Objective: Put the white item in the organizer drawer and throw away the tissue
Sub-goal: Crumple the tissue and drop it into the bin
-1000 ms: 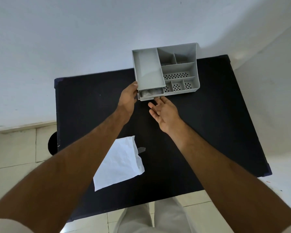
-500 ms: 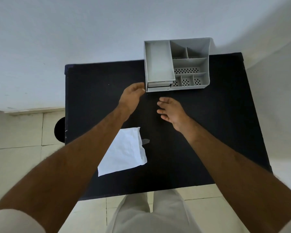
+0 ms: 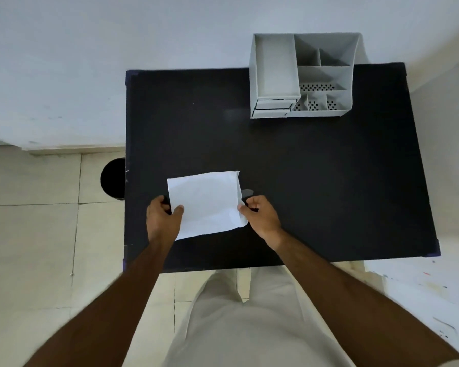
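Tissue [image 3: 206, 203]: flat on black table [image 3: 329, 181], near front edge. L hand [image 3: 162, 218] pinches its left edge; R hand [image 3: 260, 215] pinches right edge. Gray organizer [image 3: 302, 75] at far edge, drawer [image 3: 272, 108] closed.

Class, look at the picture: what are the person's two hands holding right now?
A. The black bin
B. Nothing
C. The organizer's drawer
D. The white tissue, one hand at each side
D: the left hand and right hand each pinch a side edge of the tissue; the organizer stands untouched.
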